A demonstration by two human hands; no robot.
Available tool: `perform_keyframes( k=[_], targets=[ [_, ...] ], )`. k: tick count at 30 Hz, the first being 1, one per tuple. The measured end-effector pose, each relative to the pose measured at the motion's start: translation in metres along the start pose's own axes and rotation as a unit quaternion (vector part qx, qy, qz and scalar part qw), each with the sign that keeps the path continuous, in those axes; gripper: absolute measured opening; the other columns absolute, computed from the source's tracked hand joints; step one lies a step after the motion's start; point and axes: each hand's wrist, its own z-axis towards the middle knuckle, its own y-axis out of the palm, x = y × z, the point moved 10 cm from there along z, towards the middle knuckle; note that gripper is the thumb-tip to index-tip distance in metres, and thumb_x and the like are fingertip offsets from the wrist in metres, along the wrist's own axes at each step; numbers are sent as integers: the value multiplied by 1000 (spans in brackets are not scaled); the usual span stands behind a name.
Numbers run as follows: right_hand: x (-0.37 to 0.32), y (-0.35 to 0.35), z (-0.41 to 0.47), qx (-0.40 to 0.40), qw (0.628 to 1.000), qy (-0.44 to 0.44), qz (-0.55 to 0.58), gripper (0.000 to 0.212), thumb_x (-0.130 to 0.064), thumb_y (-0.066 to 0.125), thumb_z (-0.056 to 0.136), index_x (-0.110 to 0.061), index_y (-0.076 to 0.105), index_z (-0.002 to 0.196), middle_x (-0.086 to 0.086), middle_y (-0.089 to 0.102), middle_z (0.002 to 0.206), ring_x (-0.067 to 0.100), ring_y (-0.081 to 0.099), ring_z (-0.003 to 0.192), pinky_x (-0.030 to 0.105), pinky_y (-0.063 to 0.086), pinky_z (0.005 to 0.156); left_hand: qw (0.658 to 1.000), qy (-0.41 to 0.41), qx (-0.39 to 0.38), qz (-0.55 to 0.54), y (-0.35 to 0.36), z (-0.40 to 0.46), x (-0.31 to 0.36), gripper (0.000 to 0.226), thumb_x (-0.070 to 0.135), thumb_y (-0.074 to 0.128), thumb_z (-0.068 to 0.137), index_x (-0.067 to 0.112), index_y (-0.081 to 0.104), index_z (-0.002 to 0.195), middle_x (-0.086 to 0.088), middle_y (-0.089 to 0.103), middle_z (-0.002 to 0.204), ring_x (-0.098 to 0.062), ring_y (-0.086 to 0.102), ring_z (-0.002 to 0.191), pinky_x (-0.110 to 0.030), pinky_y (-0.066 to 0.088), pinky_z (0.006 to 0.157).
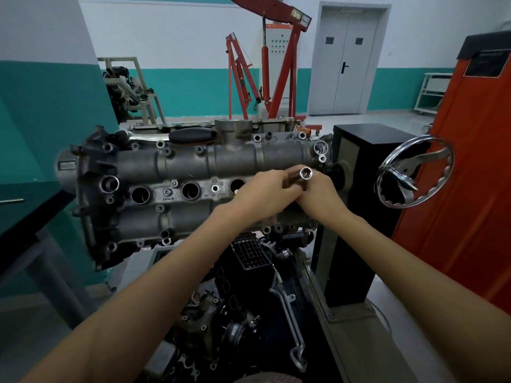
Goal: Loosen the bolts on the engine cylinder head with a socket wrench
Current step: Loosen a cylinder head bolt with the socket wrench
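Socket [305, 172] pinched between curled fingers of left hand [265, 189] and right hand [320, 189], open end up, above cylinder head [193, 172]. Likely steel: rigid, smooth, slippery; grip barrel.

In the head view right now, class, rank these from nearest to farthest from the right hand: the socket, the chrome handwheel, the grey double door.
1. Socket: the right hand holds it, above the engine.
2. Chrome handwheel: off to the right, beside the black stand.
3. Grey double door: in the back wall, far behind.
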Motion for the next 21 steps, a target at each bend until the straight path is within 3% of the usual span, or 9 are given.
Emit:
perform_keyframes(
  k=[2, 5, 8, 12, 16, 21],
  targets=[
    [2, -3, 0, 4, 1000, 14, 0, 13, -17, 65, 82, -13, 67, 94, 2, 68, 90, 15, 62, 88, 30, 49, 81, 990, -36, -69, -118, 6, -7, -14, 10, 21, 48, 89, 19, 43, 80, 0, 60, 64, -12, 57, 41, -26, 48, 44],
    [1, -2, 1, 7, 999, 35, 2, 32, -39, 67, 79, -7, 64, 88, 5, 67, 84, 18, 62, 83, 38, 50, 79, 946, -160, -44, -280, 5, -12, -47, 7, 18, 44, 92, 17, 45, 85, -4, 56, 66, -11, 54, 38, -22, 47, 41],
    [-1, 2, -1, 15, 997, 80, 4, 48, -56, 53, 79, -8, 59, 85, 6, 65, 79, 21, 62, 75, 42, 53, 72, 886, -246, -38, -391, 14, -17, -62, 17, 19, 43, 93, 9, 49, 82, -7, 55, 60, -12, 53, 37, -20, 45, 41],
    [-11, -1, -3, 34, 996, 79, -3, 22, -22, 45, 85, -3, 55, 80, 11, 64, 78, 31, 64, 75, 47, 53, 70, 832, -274, -47, -481, 20, -22, -61, 22, 13, 40, 92, 1, 56, 85, -10, 66, 57, -18, 65, 50, -22, 52, 47],
    [-28, -18, -8, 54, 998, 40, -4, 22, -14, 46, 84, 5, 53, 76, 21, 62, 71, 37, 62, 67, 45, 53, 62, 749, -302, -85, -584, 32, -25, -52, 41, 24, 30, 100, -7, 56, 92, -22, 67, 83, -28, 65, 79, -32, 53, 66],
    [-63, -52, -15, 94, 994, -42, -24, 25, -7, 46, 85, 11, 47, 68, 28, 55, 63, 43, 56, 59, 44, 47, 50, 646, -335, -116, -676, 48, -24, -35, 58, 35, 25, 102, -18, 46, 110, -31, 61, 103, -33, 63, 93, -38, 53, 67]
  ],
)
